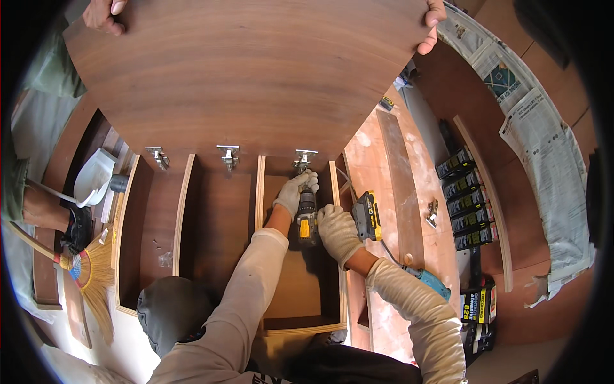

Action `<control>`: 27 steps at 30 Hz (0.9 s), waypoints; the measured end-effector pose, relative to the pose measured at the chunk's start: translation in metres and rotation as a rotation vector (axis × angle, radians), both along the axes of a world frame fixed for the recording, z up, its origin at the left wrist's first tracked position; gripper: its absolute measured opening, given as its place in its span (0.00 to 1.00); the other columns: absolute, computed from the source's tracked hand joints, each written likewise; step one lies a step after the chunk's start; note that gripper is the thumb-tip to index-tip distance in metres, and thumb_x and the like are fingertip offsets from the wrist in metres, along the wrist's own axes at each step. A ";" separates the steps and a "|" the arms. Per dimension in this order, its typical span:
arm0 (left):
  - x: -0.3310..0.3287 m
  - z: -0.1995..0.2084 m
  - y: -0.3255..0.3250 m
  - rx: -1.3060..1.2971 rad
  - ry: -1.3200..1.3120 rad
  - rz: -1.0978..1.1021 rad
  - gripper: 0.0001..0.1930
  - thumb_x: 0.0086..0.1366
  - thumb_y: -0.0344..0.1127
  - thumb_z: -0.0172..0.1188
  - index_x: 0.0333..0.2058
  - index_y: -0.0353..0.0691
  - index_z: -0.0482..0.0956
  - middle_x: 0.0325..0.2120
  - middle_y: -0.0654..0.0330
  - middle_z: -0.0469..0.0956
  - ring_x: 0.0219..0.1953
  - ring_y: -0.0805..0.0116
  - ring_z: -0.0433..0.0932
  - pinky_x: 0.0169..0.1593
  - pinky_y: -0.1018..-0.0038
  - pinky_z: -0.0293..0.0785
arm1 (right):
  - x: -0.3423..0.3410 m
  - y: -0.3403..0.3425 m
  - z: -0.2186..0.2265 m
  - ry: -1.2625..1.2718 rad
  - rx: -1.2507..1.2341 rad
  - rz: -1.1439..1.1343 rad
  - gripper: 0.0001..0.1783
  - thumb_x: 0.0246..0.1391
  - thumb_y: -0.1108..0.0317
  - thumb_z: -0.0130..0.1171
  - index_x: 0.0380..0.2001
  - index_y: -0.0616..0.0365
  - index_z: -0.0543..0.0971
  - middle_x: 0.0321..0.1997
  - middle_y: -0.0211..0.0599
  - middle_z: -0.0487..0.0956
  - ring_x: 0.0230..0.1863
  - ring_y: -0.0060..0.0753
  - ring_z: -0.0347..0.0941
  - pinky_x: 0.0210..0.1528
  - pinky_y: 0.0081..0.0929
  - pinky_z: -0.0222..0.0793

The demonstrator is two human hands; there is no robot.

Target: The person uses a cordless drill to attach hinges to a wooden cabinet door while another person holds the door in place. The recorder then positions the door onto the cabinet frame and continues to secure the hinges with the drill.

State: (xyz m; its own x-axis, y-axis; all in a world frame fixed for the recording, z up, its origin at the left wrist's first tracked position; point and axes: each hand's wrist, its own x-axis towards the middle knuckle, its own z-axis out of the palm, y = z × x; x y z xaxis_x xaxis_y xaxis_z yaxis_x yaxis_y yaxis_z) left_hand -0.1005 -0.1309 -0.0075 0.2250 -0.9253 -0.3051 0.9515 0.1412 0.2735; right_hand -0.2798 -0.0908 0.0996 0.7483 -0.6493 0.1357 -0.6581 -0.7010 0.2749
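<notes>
My gloved right hand [339,233] grips the handle of a black and yellow cordless drill [307,221]; its battery shows to the right of the glove. The drill points away from me, toward a metal hinge [304,158] on the right. My gloved left hand [294,193] closes around the drill's nose, the fingertips beside that hinge; what they pinch is hidden. Two more hinges, the middle hinge [228,156] and the left hinge [157,157], line the same edge. Above them rises a broad brown wooden panel [249,70]. Below stands an open wooden cabinet frame [260,205] with upright dividers.
Another person's hands [105,14] hold the panel's far corners. A sandalled foot [78,227], a broom [89,278] and a white dustpan [96,176] are at left. At right are a teal power tool [433,283], stacked boxes [465,198], an adhesive container [478,304] and newspaper [537,134].
</notes>
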 end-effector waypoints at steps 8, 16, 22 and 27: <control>-0.010 -0.017 -0.001 -0.141 0.117 0.068 0.10 0.75 0.33 0.56 0.50 0.37 0.77 0.44 0.55 0.84 0.37 0.66 0.85 0.42 0.65 0.87 | 0.000 -0.004 0.004 0.028 0.041 0.037 0.11 0.67 0.61 0.53 0.41 0.57 0.77 0.36 0.45 0.78 0.34 0.43 0.80 0.31 0.37 0.79; -0.015 -0.022 -0.008 -0.199 0.192 0.056 0.09 0.74 0.33 0.58 0.50 0.39 0.77 0.44 0.55 0.84 0.37 0.66 0.86 0.42 0.65 0.88 | -0.006 -0.003 0.010 0.187 -0.055 0.124 0.10 0.60 0.67 0.57 0.43 0.58 0.78 0.39 0.42 0.78 0.36 0.38 0.78 0.31 0.33 0.77; -0.010 -0.029 -0.009 -0.213 0.148 0.062 0.11 0.75 0.35 0.56 0.51 0.37 0.78 0.42 0.57 0.84 0.37 0.66 0.85 0.42 0.65 0.87 | -0.004 -0.003 0.029 0.284 -0.035 0.205 0.13 0.56 0.70 0.59 0.45 0.59 0.78 0.39 0.41 0.77 0.39 0.38 0.79 0.31 0.32 0.78; -0.010 -0.032 -0.008 -0.177 0.115 0.033 0.09 0.75 0.37 0.57 0.47 0.39 0.79 0.37 0.59 0.83 0.32 0.69 0.83 0.36 0.68 0.86 | -0.003 0.003 0.032 0.317 -0.013 0.173 0.12 0.55 0.69 0.59 0.43 0.59 0.78 0.39 0.40 0.78 0.40 0.38 0.78 0.32 0.31 0.78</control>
